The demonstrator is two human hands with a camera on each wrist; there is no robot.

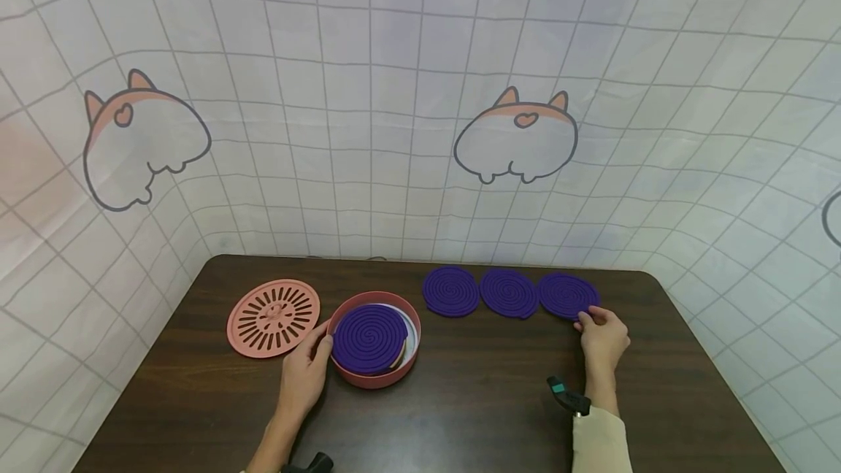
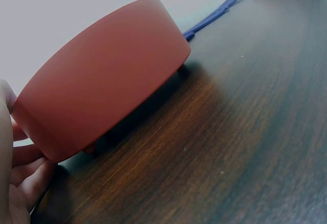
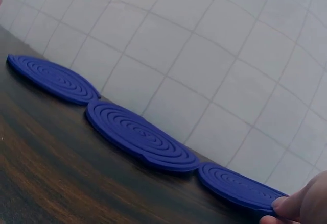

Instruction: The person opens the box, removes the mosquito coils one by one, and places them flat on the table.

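Note:
My left hand (image 1: 305,371) grips the left side of a round reddish box (image 1: 374,380), thumb up at the rim and fingers low on its wall in the left wrist view. Inside the box lies a purple spiral coaster (image 1: 368,338), with a white round piece (image 1: 412,338) showing at its right. Three more purple coasters stand in a row at the back: a left one (image 1: 450,291), a middle one (image 1: 509,293) and a right one (image 1: 566,293). At the near right edge of the right coaster, my right hand (image 1: 604,338) pinches it between thumb and fingers.
A pink slotted round lid (image 1: 274,318) lies left of the box on the dark wooden table (image 1: 486,407). Behind the table's back edge hangs a white gridded curtain (image 1: 368,188) with cartoon animals. Wrist cameras (image 1: 568,396) are strapped to both arms.

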